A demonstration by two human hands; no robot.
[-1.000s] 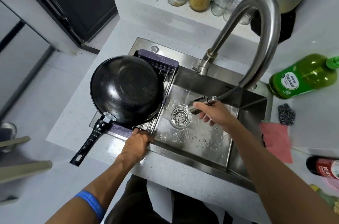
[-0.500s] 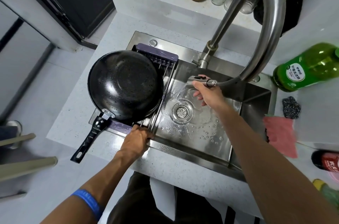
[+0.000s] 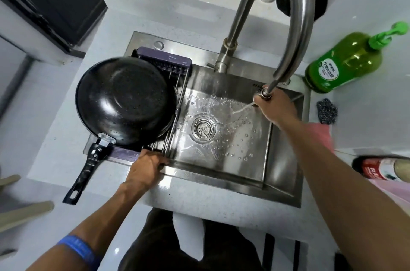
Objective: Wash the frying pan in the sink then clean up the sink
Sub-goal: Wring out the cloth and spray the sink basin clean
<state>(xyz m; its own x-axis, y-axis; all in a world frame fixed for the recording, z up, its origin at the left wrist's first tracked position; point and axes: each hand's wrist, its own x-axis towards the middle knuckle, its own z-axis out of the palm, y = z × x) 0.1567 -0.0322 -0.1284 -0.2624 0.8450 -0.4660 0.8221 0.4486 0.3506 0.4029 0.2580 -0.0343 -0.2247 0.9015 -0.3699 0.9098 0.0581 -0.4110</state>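
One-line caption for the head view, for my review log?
Right hand grips the pull-out spray head, rinsing the sink; left hand holds the drying rack bearing the upturned frying pan.

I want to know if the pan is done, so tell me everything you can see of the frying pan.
The frying pan is black and glossy, dotted with water drops. It lies upside down on the purple-ended wire drying rack over the sink's left side. Its black handle, fixed by a metal bracket, points toward the person, past the counter edge. Neither hand touches it.
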